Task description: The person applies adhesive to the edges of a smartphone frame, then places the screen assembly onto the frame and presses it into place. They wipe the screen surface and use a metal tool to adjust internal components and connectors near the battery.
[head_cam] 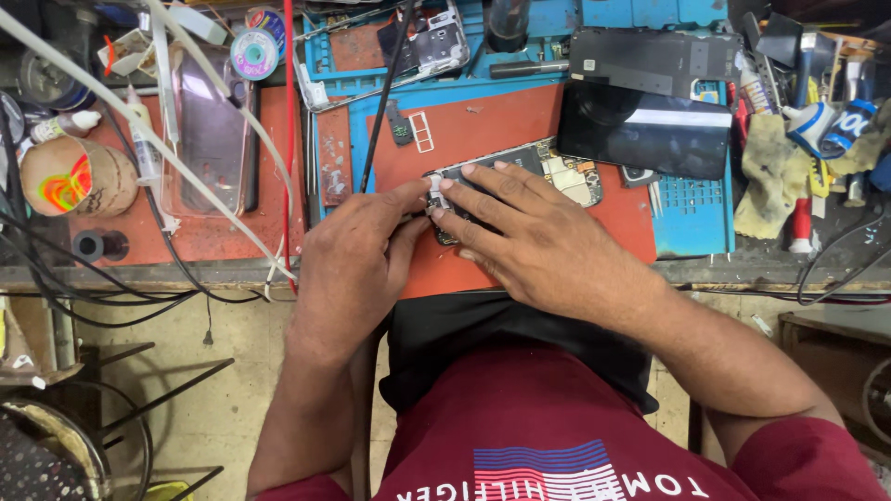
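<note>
An opened phone body (557, 172) with its circuit parts showing lies on the red-orange work mat (501, 125). My right hand (520, 232) lies flat over its lower half, fingers spread and pressing it down. Coming in from the left, my left hand (357, 255) pinches at the phone's left end with thumb and forefinger, where the two hands' fingertips meet. What sits between those fingertips is too small to tell.
A black phone screen panel (645, 130) and a dark back cover (654, 56) lie behind the phone. A clear phone case (209, 130), tape roll (65, 176), solder spool (253, 53) and cables (139, 125) crowd the left. Tubes and a rag (775, 172) sit right.
</note>
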